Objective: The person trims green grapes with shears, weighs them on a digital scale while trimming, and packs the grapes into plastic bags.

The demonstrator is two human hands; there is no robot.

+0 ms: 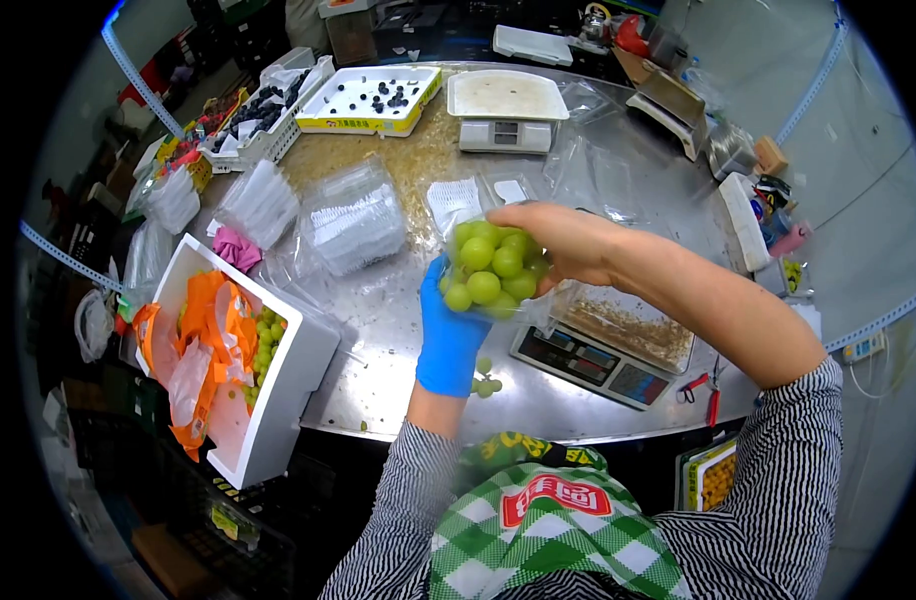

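A bunch of green grapes sits in what looks like a clear plastic box, held above the metal table. My left hand, in a blue glove, grips it from the left and below. My bare right hand curls round the right side and top of the bunch, its fingertips partly hidden behind the fruit. Just below the hands, a few loose green grapes lie on the table. To the right is a digital scale with brown residue on its plate.
A white foam box with grapes and orange wrapping stands at the left. Stacked clear containers lie behind it. Further back are a tray of dark berries and a second scale. Red-handled scissors lie near the right edge.
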